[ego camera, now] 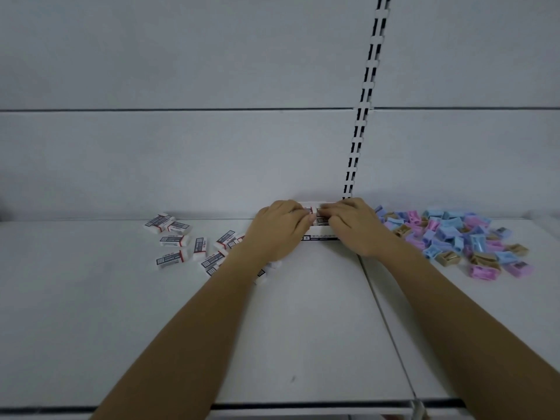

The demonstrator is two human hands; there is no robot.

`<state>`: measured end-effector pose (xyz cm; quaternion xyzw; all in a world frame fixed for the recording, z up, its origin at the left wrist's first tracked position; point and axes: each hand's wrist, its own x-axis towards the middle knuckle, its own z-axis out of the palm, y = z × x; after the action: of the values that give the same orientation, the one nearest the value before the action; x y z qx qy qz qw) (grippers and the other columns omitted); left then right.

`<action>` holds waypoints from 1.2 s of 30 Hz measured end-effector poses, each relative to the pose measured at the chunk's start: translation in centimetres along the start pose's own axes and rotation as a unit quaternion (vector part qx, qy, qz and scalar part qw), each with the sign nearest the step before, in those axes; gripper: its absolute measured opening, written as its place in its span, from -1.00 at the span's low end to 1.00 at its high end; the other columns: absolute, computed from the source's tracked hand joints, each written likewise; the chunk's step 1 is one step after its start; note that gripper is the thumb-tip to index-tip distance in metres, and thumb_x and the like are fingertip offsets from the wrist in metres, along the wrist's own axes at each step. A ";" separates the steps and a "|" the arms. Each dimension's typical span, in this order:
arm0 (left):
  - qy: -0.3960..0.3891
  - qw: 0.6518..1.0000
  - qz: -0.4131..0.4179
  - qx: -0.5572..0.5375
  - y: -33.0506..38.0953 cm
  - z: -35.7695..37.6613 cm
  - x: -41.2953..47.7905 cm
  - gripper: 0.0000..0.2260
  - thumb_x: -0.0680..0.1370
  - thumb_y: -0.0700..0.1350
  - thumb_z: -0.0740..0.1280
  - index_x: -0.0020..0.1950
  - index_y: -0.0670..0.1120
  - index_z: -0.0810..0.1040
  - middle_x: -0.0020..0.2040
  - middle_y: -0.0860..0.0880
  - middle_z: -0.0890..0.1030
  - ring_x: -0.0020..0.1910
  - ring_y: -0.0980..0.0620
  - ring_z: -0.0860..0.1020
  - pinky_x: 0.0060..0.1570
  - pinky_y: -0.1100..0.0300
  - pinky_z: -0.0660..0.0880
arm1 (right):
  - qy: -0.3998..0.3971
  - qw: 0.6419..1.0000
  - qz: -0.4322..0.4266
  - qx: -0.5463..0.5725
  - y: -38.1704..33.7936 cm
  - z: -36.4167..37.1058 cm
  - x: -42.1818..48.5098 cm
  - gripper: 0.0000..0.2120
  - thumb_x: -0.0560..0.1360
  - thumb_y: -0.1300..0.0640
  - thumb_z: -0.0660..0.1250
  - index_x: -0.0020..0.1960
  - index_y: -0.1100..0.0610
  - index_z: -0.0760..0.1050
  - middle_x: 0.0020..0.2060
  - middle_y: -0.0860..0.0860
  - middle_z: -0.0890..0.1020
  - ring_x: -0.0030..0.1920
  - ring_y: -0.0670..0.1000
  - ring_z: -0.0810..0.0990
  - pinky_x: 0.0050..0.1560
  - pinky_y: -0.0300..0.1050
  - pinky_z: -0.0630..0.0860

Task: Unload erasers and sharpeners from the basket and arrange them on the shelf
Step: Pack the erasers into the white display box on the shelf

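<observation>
The shelf [91, 313] is carrying a sharpener heap [460, 241] at right and loose erasers [181, 244] at left. Between them, against the back panel [181, 162], left hand [277, 228] and right hand [354, 225] are holding the eraser stack [319, 221] in curled-finger grips.

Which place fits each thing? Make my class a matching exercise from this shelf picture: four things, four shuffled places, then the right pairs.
Things
1. loose erasers
2. sharpeners
3. eraser box
4. slotted upright

Places
A. right part of the shelf
B. on the back wall
C. left of the left hand
D. between the left hand and the right hand

Pairs: 1-C, 2-A, 3-D, 4-B
</observation>
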<state>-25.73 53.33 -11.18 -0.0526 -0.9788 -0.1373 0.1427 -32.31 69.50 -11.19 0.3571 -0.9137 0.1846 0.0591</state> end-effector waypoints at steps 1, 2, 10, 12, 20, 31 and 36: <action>0.001 1.000 0.000 -0.005 0.0 0.0 0.0 -0.54 0.58 0.12 -0.06 0.20 -0.04 0.53 0.22 0.01 0.51 0.26 -0.02 0.39 0.24 0.09 0.31 | 0.000 1.000 0.005 -0.001 -0.3 -0.2 -0.2 -0.31 0.37 -0.11 -0.26 0.31 0.04 0.40 0.32 -0.05 0.43 0.33 0.03 0.26 0.38 -0.04 0.13; 0.001 1.000 -0.002 -0.004 0.0 -0.1 0.0 -0.53 0.56 0.12 -0.07 0.18 -0.04 0.54 0.20 0.00 0.52 0.25 -0.02 0.39 0.24 0.08 0.31 | -0.002 1.000 0.012 0.000 -0.6 -0.4 -0.3 -0.35 0.38 -0.06 -0.23 0.31 0.05 0.39 0.32 -0.04 0.43 0.33 0.03 0.24 0.37 -0.07 0.12; 0.038 0.999 -0.007 -0.010 -0.4 -2.7 0.2 -0.71 0.64 0.00 0.01 -0.12 -0.04 0.45 -0.12 -0.06 0.51 0.05 -0.09 0.44 -0.04 0.10 0.29 | 0.099 0.994 -0.054 -0.003 -1.9 -0.6 -0.3 -0.29 0.38 -0.12 -0.25 0.27 0.14 0.44 0.30 0.05 0.46 0.27 0.11 0.37 0.34 0.04 0.16; 0.055 0.998 -0.014 -0.022 -1.5 -3.6 -0.2 -0.73 0.64 0.00 0.02 -0.21 0.00 0.34 -0.22 0.00 0.42 -0.01 -0.11 0.45 -0.08 0.10 0.29 | 0.122 0.988 -0.090 0.004 -3.0 -0.4 -0.5 -0.38 0.42 -0.05 -0.17 0.24 0.17 0.48 0.25 0.09 0.51 0.23 0.15 0.42 0.33 0.15 0.21; 0.068 0.976 -0.204 0.012 -10.4 -6.6 -5.8 -0.69 0.61 -0.04 0.10 0.31 -0.06 0.46 0.34 -0.14 0.42 0.33 -0.13 0.34 0.31 -0.03 0.30 | 0.074 0.980 -0.179 0.032 -7.9 1.9 -1.5 -0.42 0.42 0.01 -0.13 0.23 0.17 0.49 0.18 0.04 0.56 0.22 0.07 0.43 0.40 0.09 0.05; -0.032 0.975 -0.217 -0.024 -9.8 -6.5 -8.5 -0.68 0.62 0.02 0.10 0.27 -0.04 0.50 0.30 -0.05 0.46 0.39 0.01 0.25 0.33 0.17 0.08 | 0.044 0.964 -0.262 0.001 -8.0 3.1 -2.2 -0.60 0.51 0.04 0.03 0.15 0.17 0.53 0.03 0.03 0.62 0.05 0.09 0.53 0.15 -0.02 0.33; -0.030 0.988 -0.112 -0.102 -8.6 -6.2 -8.5 -0.74 0.61 -0.12 0.16 0.21 -0.11 0.55 0.15 -0.04 0.52 0.26 0.03 0.36 0.19 0.25 0.21 | 0.027 0.961 -0.274 -0.004 -8.4 3.0 -2.5 -0.60 0.51 -0.10 0.10 0.16 0.10 0.53 0.08 -0.04 0.61 0.07 0.01 0.53 0.09 -0.14 0.34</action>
<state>-17.24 42.85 -10.12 0.0393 -0.9632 -0.2498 0.0907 -24.76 64.26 -12.05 0.5884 -0.7798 0.1672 0.1335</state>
